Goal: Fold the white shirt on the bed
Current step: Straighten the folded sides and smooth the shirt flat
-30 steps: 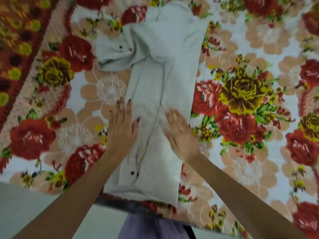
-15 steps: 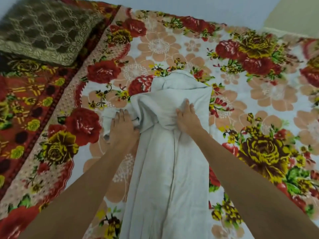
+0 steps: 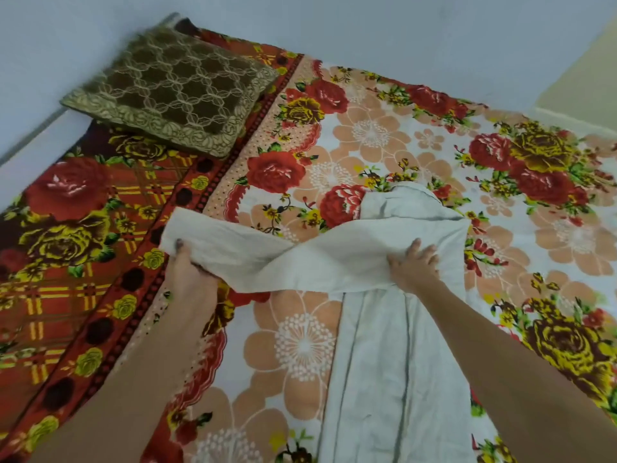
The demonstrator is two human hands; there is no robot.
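The white shirt [image 3: 377, 355] lies lengthwise on the flowered bed [image 3: 300, 342], its body folded into a narrow strip running toward me. Its collar end lies at the far end. One sleeve [image 3: 233, 242] is stretched out to the left across the bedspread. My left hand [image 3: 188, 265] grips the cuff end of that sleeve, thumb on top. My right hand [image 3: 414, 265] lies flat on the shirt near the shoulder, fingers spread, pressing the cloth down.
A brown patterned pillow [image 3: 173, 88] lies at the bed's far left corner. A darker red blanket strip [image 3: 76, 235] runs along the left side. A pale wall [image 3: 334, 28] stands behind the bed, and the floor [image 3: 587, 81] shows at the far right.
Both hands slid from the shirt's lower part up to the shoulder area. My left hand then took the bunched sleeve and pulled it out to the left. My view has tilted upward.
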